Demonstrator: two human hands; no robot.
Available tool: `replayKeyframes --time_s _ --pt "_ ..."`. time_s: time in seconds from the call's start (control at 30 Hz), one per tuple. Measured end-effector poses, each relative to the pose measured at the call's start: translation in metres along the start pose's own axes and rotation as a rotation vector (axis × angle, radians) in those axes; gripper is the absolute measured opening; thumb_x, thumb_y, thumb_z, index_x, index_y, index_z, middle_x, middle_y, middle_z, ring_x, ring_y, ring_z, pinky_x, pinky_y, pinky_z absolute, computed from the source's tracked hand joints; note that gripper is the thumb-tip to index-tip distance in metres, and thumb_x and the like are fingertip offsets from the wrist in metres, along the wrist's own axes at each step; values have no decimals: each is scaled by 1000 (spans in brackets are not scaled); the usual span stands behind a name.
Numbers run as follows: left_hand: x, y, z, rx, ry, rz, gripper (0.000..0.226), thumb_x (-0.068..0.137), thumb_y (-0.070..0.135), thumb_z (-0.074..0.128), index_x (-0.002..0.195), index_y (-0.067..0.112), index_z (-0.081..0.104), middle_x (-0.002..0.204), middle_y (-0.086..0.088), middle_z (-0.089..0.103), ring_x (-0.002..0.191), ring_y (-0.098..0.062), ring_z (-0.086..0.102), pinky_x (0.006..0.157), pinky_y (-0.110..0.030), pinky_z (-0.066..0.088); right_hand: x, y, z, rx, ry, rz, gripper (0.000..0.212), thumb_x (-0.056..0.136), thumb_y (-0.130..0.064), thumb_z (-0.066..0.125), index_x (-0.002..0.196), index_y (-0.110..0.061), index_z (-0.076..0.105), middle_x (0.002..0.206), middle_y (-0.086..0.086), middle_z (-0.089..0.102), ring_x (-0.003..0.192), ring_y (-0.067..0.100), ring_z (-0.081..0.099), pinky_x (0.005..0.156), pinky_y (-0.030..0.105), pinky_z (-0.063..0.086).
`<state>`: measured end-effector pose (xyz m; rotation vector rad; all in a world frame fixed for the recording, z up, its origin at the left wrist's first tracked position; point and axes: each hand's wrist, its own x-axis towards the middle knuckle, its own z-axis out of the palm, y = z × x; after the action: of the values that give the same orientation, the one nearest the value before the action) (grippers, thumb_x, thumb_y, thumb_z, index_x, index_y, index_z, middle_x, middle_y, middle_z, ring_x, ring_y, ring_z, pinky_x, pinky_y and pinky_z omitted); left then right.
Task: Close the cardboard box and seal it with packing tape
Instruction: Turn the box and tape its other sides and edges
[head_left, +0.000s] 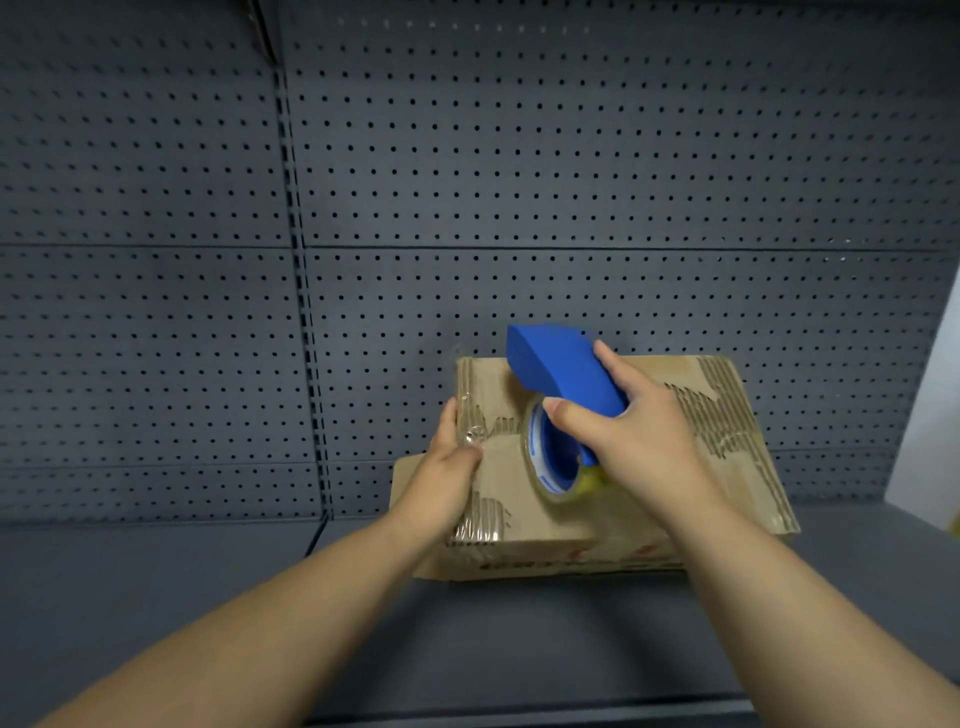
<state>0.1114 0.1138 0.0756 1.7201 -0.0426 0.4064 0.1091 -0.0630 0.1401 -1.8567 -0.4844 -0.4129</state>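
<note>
Cardboard box, red print unreadable, under blue tape dispenser.

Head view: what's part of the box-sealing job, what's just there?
In the job:
cardboard box, flaps shut
blue tape dispenser, in the right hand
roll of clear tape on it
left hand, pressing the box's left edge

Just there:
grey shelf
pegboard back panel
</note>
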Motion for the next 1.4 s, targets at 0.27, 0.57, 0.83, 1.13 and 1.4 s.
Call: replayKeyframes --time_s 0.27,0.57,0.83,1.13,1.4 --pt "18 14 2 405 267 -62 57 95 55 20 136 22 40 132 -2 50 122 -20 46 104 -42 36 11 -1 4 -123 -95 -15 85 71 -45 71 145 -31 32 135 -13 50 108 8 52 82 24 42" --pt "63 36 1 650 180 159 49 94 24 44 141 14 33 146 -3 32 132 -17 34 104 -28 29 19 2 1 -128 -115 -34 84 73 -45 69 146 -31 30 135 -12 49 109 8 49 77 22 36" --pt "75 37 -1 577 213 53 29 96 29 40 119 13 46 125 -7 50 105 -21 52 79 -29 39 20 3 4 -127 -115 -18 83 73 -46 68 145 -32 31 132 -12 51 102 7 48 75 23 36" --pt "75 34 1 361 188 -119 45 96 39 41 131 12 34 116 -10 58 98 -23 58 70 -29 46 16 3 7 -124 -90 -4 84 73 -47 67 146 -31 29 127 -10 53 101 7 47 75 22 34" --pt "93 23 -6 278 180 -258 75 82 63 29 137 13 37 124 -17 57 107 -33 58 93 -44 48 11 5 9 -100 -48 -13 83 74 -46 68 146 -31 29 131 -11 52 98 4 45 76 20 34"
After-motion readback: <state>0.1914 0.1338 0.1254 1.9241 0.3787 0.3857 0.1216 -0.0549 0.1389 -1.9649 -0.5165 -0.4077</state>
